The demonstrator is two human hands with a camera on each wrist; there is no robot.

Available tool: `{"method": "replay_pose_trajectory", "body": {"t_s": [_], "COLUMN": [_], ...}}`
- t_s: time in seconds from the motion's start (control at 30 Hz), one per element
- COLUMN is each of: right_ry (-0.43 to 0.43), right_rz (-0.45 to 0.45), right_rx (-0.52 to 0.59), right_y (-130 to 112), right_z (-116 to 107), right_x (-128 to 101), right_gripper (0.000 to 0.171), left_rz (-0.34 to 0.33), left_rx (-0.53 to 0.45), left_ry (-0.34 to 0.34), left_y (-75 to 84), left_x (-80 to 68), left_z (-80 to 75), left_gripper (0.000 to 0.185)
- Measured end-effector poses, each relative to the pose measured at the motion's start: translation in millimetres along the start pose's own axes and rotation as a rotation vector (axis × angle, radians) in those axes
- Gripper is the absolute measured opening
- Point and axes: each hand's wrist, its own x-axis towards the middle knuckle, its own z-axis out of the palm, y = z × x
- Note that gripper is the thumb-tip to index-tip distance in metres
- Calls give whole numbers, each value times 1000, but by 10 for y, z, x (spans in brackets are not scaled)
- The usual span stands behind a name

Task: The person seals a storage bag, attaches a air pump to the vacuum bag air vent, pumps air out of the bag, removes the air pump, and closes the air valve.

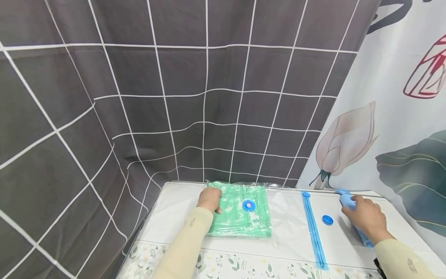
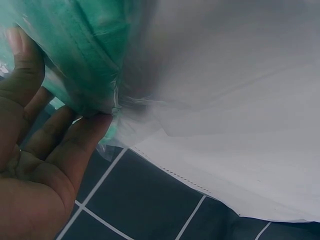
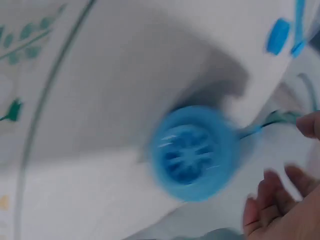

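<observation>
A clear vacuum storage bag (image 1: 232, 211) with folded green cloth inside lies flat, a round blue valve (image 1: 249, 205) on its top. My left hand (image 1: 210, 200) grips its left edge; in the left wrist view the thumb is above and the fingers are under the edge. To the right, my right hand (image 1: 370, 217) is over a blue hand pump (image 1: 347, 201) and partly hides it. The right wrist view shows the pump's round ribbed end (image 3: 192, 152), blurred, with the fingers (image 3: 272, 200) loosely bent and apart from it.
The bag's blue zip strip (image 1: 314, 230) runs front to back along its right end. A round blue cap (image 1: 327, 220) lies between strip and pump. A white table (image 1: 177, 217) with a floral front cloth stands before a dark grid curtain (image 1: 223, 112).
</observation>
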Motion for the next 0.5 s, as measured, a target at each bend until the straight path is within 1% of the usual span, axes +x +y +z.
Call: {"method": "replay_pose_trajectory", "body": {"t_s": [0.03, 0.1, 0.17, 0.23, 0.3, 0.4, 0.5], "right_ry": [2, -32, -89, -134, -151, -163, -152], "right_rz": [-63, -162, -220, -246, -265, -281, -294], "right_rx": [-2, -13, -19, -18, -23, -35, -51], "right_y": [-53, -158, -241, -291, -309, -311, -319], "right_z": [4, 41, 104, 182, 253, 331, 370], "right_x": [-5, -18, -38, -70, -104, -146, -164], "right_gripper": [73, 71, 74, 76, 75, 68, 55], "left_rz": [-3, -7, -4, 3, 8, 11, 5], "left_rx": [-4, -3, 6, 18, 27, 44, 48], "left_ry": [2, 8, 17, 21, 17, 9, 8], "left_y": [-1, 2, 9, 16, 22, 24, 20], "left_x": [-5, -14, -21, -24, -20, -12, -6], "left_z": [-3, -14, -25, -29, -21, 3, 15], "left_gripper": [64, 64, 64, 65, 65, 67, 67]}}
